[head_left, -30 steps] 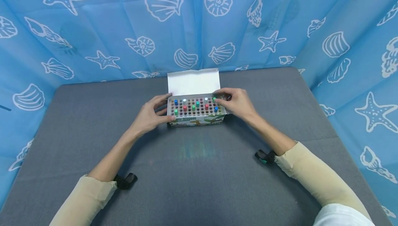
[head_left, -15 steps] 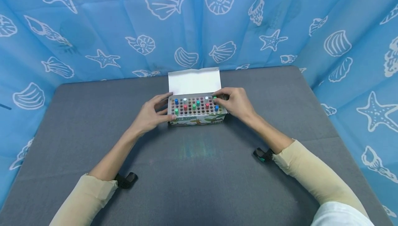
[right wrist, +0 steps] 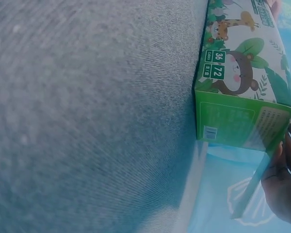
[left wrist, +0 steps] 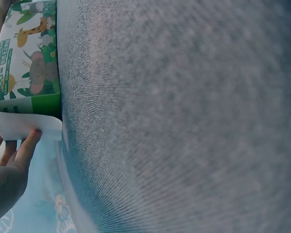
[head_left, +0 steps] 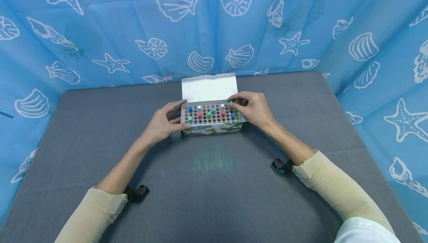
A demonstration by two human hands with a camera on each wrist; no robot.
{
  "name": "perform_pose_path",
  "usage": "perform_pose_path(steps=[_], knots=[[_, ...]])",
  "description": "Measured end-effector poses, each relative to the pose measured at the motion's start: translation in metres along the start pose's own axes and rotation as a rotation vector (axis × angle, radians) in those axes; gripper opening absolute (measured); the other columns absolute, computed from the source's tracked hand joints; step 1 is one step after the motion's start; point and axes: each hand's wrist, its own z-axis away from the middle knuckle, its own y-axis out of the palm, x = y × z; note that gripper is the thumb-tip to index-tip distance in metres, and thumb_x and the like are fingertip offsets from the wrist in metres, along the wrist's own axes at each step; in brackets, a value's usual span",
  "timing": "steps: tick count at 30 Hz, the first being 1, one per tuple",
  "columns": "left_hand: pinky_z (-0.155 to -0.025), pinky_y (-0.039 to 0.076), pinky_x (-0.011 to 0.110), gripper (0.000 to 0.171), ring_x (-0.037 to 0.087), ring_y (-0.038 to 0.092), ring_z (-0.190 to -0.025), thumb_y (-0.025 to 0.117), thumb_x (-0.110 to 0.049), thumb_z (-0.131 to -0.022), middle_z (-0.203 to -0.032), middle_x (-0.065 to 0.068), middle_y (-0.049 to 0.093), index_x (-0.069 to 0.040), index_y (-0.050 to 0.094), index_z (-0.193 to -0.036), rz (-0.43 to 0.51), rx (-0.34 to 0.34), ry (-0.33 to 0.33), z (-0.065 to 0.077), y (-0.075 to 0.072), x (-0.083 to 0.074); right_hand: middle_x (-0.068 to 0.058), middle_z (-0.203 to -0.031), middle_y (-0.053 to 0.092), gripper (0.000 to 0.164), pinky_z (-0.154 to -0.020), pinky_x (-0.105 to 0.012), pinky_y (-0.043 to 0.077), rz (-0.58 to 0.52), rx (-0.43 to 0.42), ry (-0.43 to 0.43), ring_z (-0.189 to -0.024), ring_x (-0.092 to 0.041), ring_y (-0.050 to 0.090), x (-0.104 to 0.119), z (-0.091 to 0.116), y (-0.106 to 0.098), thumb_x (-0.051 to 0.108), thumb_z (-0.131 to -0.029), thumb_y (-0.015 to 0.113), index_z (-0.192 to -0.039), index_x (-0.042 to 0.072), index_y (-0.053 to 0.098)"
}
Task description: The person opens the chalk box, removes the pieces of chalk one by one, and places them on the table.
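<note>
An open cardboard box (head_left: 214, 129) with printed animals sits at the back of the table, its white lid (head_left: 208, 88) standing up behind it. Inside is a holed tray with several coloured chalk sticks poking out, such as a blue one (head_left: 190, 109) and a red one (head_left: 223, 113). My left hand (head_left: 164, 120) holds the box's left end, thumb at the front edge and fingers at the back corner. In the left wrist view those fingers lie against a white side flap (left wrist: 26, 126). At the tray's back right corner, my right hand (head_left: 252, 107) pinches a green chalk stick (head_left: 230, 102).
Grey cloth covers the table (head_left: 214, 198), with a faint greenish smudge in front of the box. A blue curtain (head_left: 207, 23) with white shells hangs right behind the table and along both sides. Black straps sit on both forearms.
The green chalk stick and my right fingertips have shifted slightly up toward the lid. My left hand and the box stay in place.
</note>
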Motion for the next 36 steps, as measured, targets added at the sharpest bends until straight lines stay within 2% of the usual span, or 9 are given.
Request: perform_pose_path(steps=[7,13,24,31,36], knots=[[-0.111,0.043,0.046,0.080,0.036,0.032,-0.144,0.081,-0.016,-0.085,-0.157,0.013,0.029,-0.017,0.041,-0.153,-0.003,0.007,0.002,-0.001,-0.001,0.000,-0.006,-0.090,0.075,0.015,-0.048,-0.018,0.049,-0.037,-0.036,-0.031,-0.057,-0.013,0.060,0.000,-0.001,-0.003,0.009,-0.088,0.077,-0.102,0.007,0.078],[-0.112,0.043,0.045,0.080,0.036,0.032,-0.144,0.081,-0.016,-0.085,-0.157,0.014,0.030,-0.016,0.040,-0.153,-0.004,0.005,0.006,-0.002,0.000,0.001,-0.004,-0.094,0.075,0.015,-0.065,-0.026,0.058,-0.065,-0.069,-0.089,-0.071,-0.013,0.066,0.003,-0.005,-0.007,0.008,-0.087,0.077,-0.102,0.006,0.077],[-0.112,0.043,0.045,0.079,0.036,0.030,-0.145,0.080,-0.016,-0.086,-0.158,0.012,0.029,-0.017,0.039,-0.154,-0.017,0.021,0.016,-0.002,-0.001,0.002,-0.003,-0.096,0.074,0.015,-0.073,-0.023,0.058,-0.121,-0.113,-0.168,-0.079,-0.014,0.067,0.009,-0.004,-0.014,0.006,-0.089,0.075,-0.104,0.007,0.077],[-0.113,0.041,0.046,0.079,0.036,0.029,-0.145,0.080,-0.016,-0.086,-0.157,0.013,0.031,-0.016,0.039,-0.154,-0.012,0.021,0.028,-0.002,-0.001,0.003,-0.008,-0.095,0.074,0.017,-0.072,-0.023,0.058,-0.174,-0.092,-0.146,-0.078,-0.017,0.067,0.022,0.000,-0.018,0.000,-0.087,0.075,-0.103,0.003,0.076],[-0.114,0.040,0.045,0.078,0.035,0.029,-0.145,0.080,-0.016,-0.086,-0.156,0.012,0.033,-0.017,0.040,-0.153,-0.005,0.014,0.038,-0.001,-0.001,0.004,-0.017,-0.093,0.072,0.016,-0.068,-0.024,0.058,-0.248,-0.052,-0.118,-0.075,-0.031,0.067,0.051,0.005,-0.022,-0.009,-0.086,0.071,-0.102,-0.007,0.073]])
